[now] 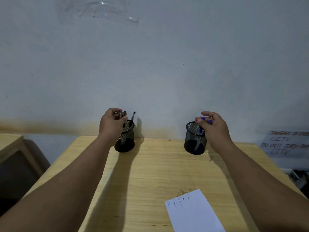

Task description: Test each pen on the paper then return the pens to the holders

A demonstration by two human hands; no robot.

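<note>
hovering directly above the left holder (125,139), the left hand (111,124) pinches dark pens (123,114) seemingly tip-down, while the right hand (213,129) clasps blue pens (203,122) over the right holder (194,141), paper (195,213) lying nearer on the counter (150,173).

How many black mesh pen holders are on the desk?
2. One black mesh pen holder stands under the left hand, the other black mesh holder under the right hand, both near the wall.

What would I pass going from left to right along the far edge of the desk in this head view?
Left hand holding black pens, left mesh holder with one black pen standing in it, bare desk, right mesh holder, right hand holding blue pens, handwritten CCTV note.
</note>
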